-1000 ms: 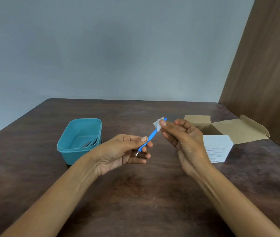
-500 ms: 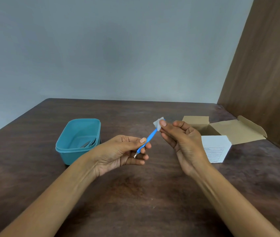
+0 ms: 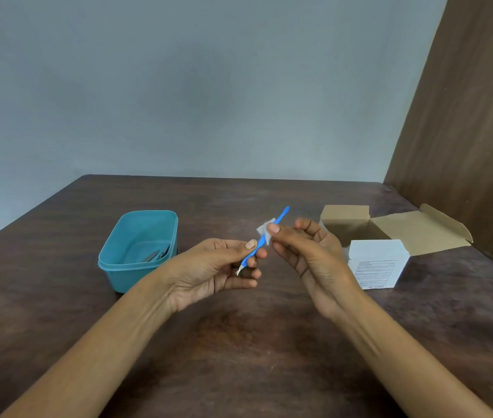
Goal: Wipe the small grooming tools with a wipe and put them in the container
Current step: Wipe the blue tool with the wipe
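My left hand pinches a slim blue grooming tool near its lower end, where a small metal tip points down. The tool slants up and to the right. My right hand grips a small white wipe folded around the middle of the tool's shaft, so the blue upper end sticks out above it. To the left on the table stands the teal plastic container, open, with dark metal tools lying inside.
An open cardboard box with its flap folded back sits at the right, with a white printed pack in front of it. A brown wooden panel rises along the table's right side. The dark wooden table spreads below my hands.
My right hand has slid the wipe down the tool's shaft from its upper end toward the middle, baring the blue tip. The left hand keeps the same hold.
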The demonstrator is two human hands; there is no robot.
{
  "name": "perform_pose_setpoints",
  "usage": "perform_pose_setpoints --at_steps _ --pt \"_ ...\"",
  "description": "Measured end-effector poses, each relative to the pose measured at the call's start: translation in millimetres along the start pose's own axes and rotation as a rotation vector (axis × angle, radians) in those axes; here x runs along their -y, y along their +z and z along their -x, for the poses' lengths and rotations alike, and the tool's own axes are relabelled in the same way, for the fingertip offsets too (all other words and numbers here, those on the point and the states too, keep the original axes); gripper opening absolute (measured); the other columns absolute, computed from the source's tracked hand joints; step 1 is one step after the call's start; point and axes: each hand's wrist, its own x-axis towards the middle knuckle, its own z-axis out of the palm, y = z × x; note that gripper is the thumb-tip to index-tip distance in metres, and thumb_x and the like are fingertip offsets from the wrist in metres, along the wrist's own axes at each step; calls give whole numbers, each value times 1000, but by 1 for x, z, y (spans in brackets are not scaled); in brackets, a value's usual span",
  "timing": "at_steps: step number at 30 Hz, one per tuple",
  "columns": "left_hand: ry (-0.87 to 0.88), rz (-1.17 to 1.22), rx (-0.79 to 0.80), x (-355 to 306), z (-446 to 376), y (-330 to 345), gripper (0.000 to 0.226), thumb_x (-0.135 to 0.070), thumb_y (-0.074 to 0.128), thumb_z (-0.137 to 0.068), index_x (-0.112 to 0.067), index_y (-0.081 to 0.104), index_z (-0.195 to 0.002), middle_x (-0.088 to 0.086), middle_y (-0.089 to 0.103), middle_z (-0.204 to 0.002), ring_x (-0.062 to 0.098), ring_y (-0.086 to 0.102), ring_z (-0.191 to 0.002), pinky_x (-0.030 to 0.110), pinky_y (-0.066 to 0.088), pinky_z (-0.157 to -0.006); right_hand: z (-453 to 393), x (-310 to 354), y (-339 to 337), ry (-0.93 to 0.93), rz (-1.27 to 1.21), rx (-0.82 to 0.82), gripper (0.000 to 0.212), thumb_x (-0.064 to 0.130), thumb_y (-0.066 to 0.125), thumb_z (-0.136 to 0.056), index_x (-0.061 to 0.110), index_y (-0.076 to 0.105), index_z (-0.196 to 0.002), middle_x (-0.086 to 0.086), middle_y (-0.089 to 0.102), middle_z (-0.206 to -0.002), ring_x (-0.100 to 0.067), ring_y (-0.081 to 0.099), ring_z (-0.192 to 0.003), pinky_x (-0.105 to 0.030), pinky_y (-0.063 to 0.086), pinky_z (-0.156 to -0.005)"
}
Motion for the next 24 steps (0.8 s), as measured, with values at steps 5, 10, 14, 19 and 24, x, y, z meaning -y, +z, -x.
perform_pose_setpoints --at_steps 5,10,14,19,24 --pt "-33 39 27 2 0 2 20 -22 61 -75 -9 75 -70 1 59 -59 11 66 -60 23 58 -57 -6 5 -4 -17 -146 -26 41 4 74 -63 16 46 -91 -4 72 -78 -10 70 -73 -19 56 -67" --pt "4 80 -11 2 -1 1 19 -21 62 -75 -7 75 -75 1 61 -59 10 66 -59 23 59 -58 1 -3 1 44 -31 76 40 6 73 -64 14 47 -93 -10 74 -86 -14 71 -76 -22 58 -72" --pt "31 56 -52 3 -3 0 20 -20 63 -73 -5 75 -79 2 62 -60 10 65 -59 23 59 -57 4 -5 1 60 28 89 40 7 74 -63 14 48 -93 -10 75 -84 -14 71 -73 -21 57 -69" --pt "23 41 -11 5 -3 3 20 -23 62 -74 -9 76 -72 0 59 -59 9 63 -56 23 58 -56 1 2 0 0 -2 26 43 4 74 -64 16 45 -94 -8 74 -83 -12 70 -74 -18 56 -69" --pt "10 75 12 7 -4 6 21 -24 61 -75 -10 75 -68 -1 57 -58 8 62 -55 23 58 -56 -3 6 -2 -4 -130 1 44 6 73 -63 16 44 -94 -6 74 -85 -10 70 -75 -18 56 -66"
